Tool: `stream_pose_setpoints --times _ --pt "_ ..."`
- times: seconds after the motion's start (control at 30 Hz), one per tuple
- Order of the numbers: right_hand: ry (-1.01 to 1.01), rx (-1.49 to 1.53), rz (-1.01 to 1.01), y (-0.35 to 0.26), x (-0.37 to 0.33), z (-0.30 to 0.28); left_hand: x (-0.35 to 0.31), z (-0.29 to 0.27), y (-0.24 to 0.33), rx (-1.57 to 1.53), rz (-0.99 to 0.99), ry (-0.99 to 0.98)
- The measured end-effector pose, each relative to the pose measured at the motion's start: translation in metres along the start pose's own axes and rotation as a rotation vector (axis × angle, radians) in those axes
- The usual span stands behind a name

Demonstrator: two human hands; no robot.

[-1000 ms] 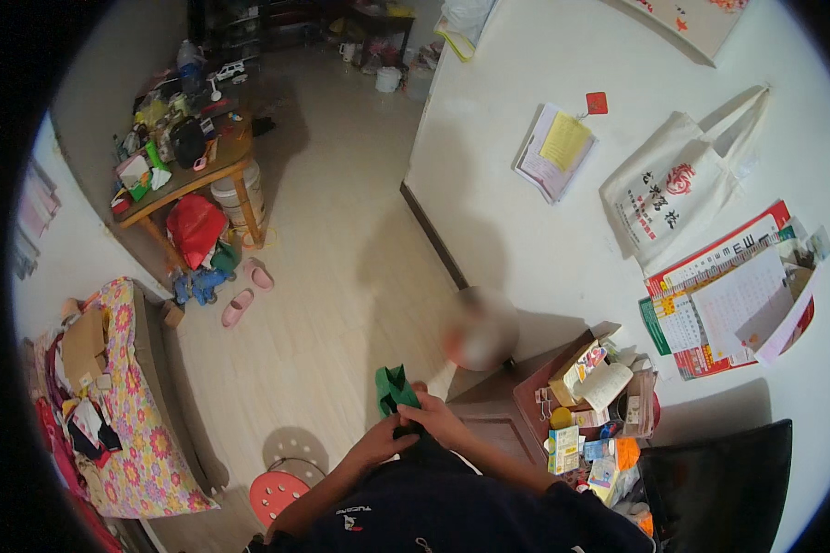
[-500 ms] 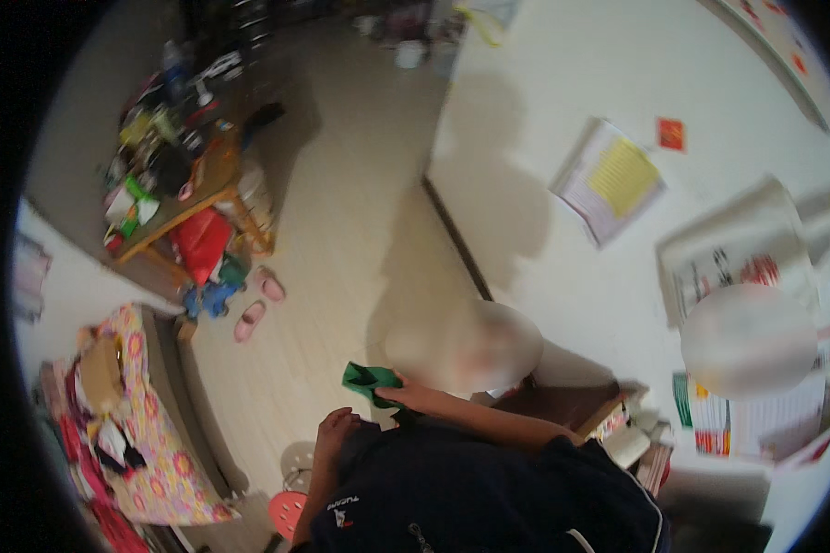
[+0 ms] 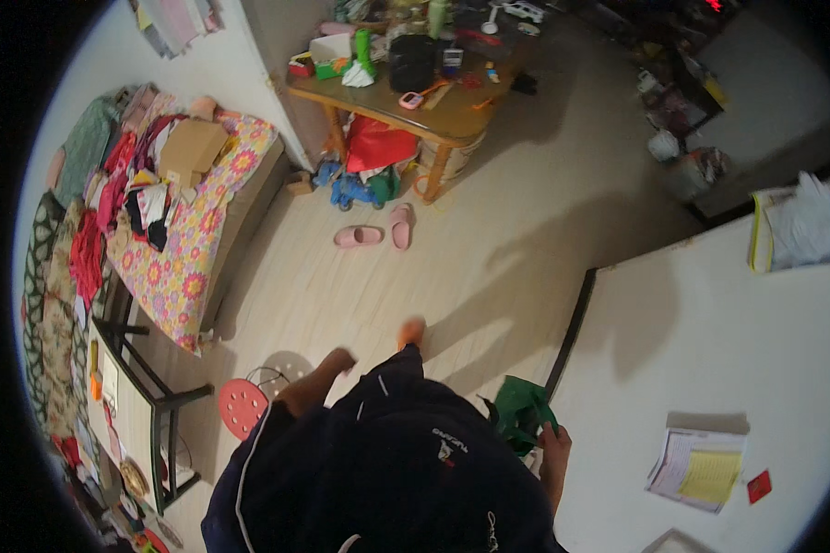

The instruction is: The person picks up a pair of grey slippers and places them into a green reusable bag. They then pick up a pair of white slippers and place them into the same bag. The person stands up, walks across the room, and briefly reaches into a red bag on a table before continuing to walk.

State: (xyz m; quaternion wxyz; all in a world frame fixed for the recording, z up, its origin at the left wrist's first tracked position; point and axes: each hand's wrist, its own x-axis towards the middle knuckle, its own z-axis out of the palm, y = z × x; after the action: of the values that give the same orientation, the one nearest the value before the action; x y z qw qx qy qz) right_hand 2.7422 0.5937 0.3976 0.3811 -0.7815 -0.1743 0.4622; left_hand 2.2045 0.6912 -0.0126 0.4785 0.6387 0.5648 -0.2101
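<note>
My right hand (image 3: 552, 444), low and to the right of my body, is closed on the edge of a green cloth piece (image 3: 521, 405). The cloth hangs in loose folds beside the dark edge of a white surface; whether it is a bag I cannot tell. My left hand (image 3: 340, 360) is out in front of my body, above the floor, apart from the cloth. Its fingers are too dark and small to make out, and nothing shows in it. One foot (image 3: 412, 333) sticks out below my dark clothing.
Pink slippers (image 3: 358, 237) lie on the floor ahead, near a cluttered wooden table (image 3: 378, 100). To the left are a bed with a flowered cover (image 3: 171, 295), a low table (image 3: 123, 405) and a red round stool (image 3: 242, 409). Papers (image 3: 697, 468) lie on the white surface (image 3: 618, 387) at right.
The view has swung left, bringing the bed and low table further in. The green cloth has gone from in front of my body to my right side, still in my right hand.
</note>
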Motion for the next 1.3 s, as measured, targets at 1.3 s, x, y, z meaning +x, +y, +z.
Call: stream_pose_setpoints --times 1.3 --pt "-0.46 -1.057 -0.534 -0.263 0.389 0.042 0.132 -0.183 0.357 -0.154 0.468 0.511"
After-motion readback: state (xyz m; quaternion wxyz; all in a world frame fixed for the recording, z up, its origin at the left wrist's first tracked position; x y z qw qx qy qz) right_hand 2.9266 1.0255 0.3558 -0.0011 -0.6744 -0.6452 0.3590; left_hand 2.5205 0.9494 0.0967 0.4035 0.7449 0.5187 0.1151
